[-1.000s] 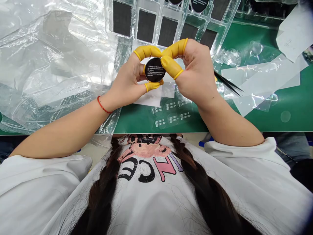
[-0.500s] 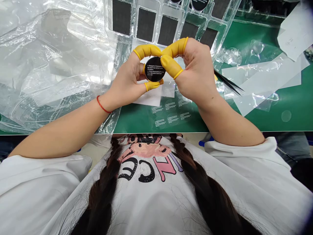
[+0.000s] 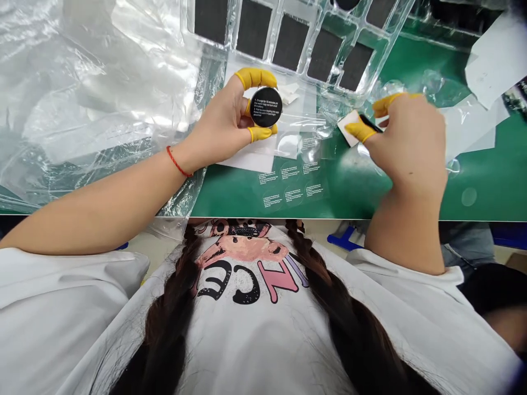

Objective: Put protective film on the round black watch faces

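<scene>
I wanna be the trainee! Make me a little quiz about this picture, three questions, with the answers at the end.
1. Which of the person's hands holds the round black disc?
2. What colour are the finger covers? a) blue b) yellow c) pink
3. True or false: the clear tray lies beyond the disc, on the side away from the person's body.

Key:
1. The left hand
2. b
3. True

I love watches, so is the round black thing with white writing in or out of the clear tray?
The round black thing is out: fingers of the left hand hold its edge, apart from the clear tray.
</scene>
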Demonstrator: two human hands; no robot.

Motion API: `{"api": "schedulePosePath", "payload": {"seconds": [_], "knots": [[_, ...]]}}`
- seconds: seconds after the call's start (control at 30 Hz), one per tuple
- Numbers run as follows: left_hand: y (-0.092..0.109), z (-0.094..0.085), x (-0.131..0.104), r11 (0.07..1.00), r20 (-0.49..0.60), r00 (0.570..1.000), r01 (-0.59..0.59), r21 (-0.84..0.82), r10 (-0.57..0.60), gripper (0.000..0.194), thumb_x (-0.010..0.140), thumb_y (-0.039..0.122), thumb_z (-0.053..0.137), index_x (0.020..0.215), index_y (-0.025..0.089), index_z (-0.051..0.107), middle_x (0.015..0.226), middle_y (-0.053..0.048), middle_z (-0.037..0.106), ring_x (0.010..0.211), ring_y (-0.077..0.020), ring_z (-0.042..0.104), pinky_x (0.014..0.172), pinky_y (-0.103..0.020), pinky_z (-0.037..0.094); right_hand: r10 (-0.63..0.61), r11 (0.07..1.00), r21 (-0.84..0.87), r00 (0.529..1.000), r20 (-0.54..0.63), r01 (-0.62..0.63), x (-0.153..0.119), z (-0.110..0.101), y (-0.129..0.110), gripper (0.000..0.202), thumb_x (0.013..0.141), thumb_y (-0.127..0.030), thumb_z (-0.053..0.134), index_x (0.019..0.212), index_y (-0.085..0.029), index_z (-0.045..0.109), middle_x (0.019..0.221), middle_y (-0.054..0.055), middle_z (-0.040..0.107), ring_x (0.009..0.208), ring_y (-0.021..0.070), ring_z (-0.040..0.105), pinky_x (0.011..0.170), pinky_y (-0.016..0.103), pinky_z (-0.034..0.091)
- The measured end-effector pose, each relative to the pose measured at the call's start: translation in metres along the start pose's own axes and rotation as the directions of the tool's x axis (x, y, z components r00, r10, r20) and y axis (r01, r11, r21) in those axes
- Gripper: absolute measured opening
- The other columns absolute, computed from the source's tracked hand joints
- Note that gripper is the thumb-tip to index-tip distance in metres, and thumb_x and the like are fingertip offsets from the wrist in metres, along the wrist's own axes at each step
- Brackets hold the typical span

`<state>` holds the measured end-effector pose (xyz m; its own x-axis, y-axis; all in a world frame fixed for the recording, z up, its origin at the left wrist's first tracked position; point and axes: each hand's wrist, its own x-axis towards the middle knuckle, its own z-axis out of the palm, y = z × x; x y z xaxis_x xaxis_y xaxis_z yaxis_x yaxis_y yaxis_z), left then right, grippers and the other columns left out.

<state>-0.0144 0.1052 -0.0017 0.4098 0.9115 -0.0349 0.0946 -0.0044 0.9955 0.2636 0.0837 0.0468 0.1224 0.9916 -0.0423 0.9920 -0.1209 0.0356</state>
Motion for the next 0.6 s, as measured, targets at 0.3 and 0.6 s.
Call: {"api": "schedulePosePath", "payload": {"seconds": [0.3, 0.6], "knots": [[-0.001, 0.001, 0.001, 0.999, 0.0, 1.0, 0.006, 0.05, -0.006, 0.057, 0.071, 0.012, 0.075, 0.121, 0.025, 0.049, 0.085, 0.005, 0.062, 0.087, -0.0147, 0.068, 0.085, -0.033, 0.055, 0.039, 0.981, 0.19, 0.998, 0.044, -0.046, -0.014, 0.027, 0.014, 0.028, 0.088, -0.031, 0.064, 0.115, -0.025, 0.059, 0.125, 0.014, 0.056, 0.121, 0.0338, 0.056, 0.103, 0.054, 0.044], [-0.001, 0.001, 0.001, 1.0, 0.001, 1.0, -0.029, 0.003, 0.029, 0.055, 0.069, 0.011, 0.075, 0.116, 0.024, 0.049, 0.084, 0.004, 0.061, 0.084, -0.0147, 0.069, 0.089, -0.036, 0.056, -0.073, 0.974, 0.218, 0.997, 0.03, 0.065, 0.003, 0.018, 0.018, 0.024, 0.08, -0.027, 0.073, 0.102, -0.023, 0.064, 0.123, 0.012, 0.058, 0.128, 0.0317, 0.051, 0.108, 0.051, 0.044]]}}
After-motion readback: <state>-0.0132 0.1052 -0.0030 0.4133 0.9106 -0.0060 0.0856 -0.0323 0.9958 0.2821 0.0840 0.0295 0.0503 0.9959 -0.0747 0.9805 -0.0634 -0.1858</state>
